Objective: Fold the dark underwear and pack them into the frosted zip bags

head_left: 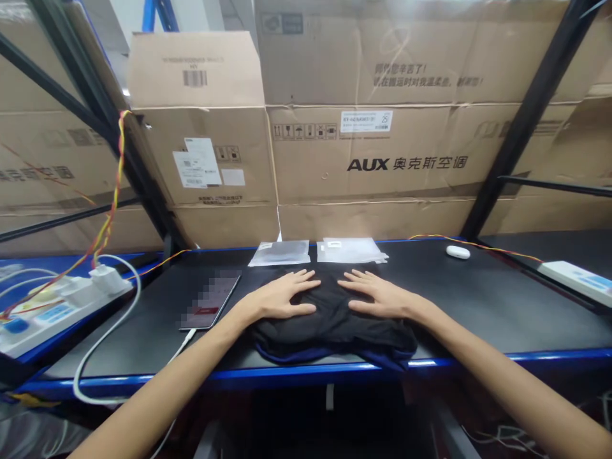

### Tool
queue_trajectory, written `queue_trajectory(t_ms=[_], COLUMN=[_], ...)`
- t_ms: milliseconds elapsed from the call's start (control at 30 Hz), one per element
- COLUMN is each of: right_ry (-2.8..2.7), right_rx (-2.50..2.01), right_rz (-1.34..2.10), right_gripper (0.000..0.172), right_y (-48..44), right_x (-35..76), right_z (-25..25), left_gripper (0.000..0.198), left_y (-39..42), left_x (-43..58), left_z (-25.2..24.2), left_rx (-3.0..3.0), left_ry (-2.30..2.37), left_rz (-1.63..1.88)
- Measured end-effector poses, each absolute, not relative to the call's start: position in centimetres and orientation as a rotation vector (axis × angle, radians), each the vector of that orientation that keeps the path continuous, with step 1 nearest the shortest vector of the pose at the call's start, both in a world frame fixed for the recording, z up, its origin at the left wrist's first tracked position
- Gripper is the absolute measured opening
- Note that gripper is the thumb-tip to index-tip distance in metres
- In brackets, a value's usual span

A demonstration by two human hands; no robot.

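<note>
A piece of black cloth with a dark blue edge (329, 331), perhaps a garment, lies bunched at the front of the black tabletop (454, 306). My left hand (287, 296) rests flat on its left side, fingers spread and pointing inward. On the other side of the cloth, my right hand (375, 293) lies palm down with its fingers stretched out toward the left. A gap of cloth separates the two hands. Behind them are two flat translucent plastic packets, a left one (281, 253) and a right one (351, 250).
A phone (210, 303) on a white charging cable lies left of my forearm. White power strips stand at the left (62, 309) and right (578, 280). A small white case (458, 252) sits back right. Large cardboard boxes (382, 191) wall off the rear, between black shelf posts (521, 121).
</note>
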State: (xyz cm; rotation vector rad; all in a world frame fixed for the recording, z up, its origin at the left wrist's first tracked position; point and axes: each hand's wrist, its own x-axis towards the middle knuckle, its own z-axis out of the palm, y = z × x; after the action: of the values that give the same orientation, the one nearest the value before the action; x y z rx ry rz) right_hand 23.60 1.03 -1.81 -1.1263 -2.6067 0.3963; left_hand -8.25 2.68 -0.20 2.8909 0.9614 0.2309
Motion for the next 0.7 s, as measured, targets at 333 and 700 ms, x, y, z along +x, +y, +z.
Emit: queue_trajectory(t_ms=[333,700], right_ry=[-2.645,-2.281], right_rx=[-1.164,-1.137], right_rz=[0.449,0.100], right_gripper=[0.063,0.037], right_y=[1.4,3.4], right_x=[23.9,24.5], right_z=[-2.3,-2.1], left_gripper=[0.065,0.043], left_y=[2.9,6.9], left_x=[-8.2,-7.5], left_z=[-0.5,-1.3], left_rx=[2.802,2.647], left_ry=[0.968,1.351], left_rz=[0.229,0.658])
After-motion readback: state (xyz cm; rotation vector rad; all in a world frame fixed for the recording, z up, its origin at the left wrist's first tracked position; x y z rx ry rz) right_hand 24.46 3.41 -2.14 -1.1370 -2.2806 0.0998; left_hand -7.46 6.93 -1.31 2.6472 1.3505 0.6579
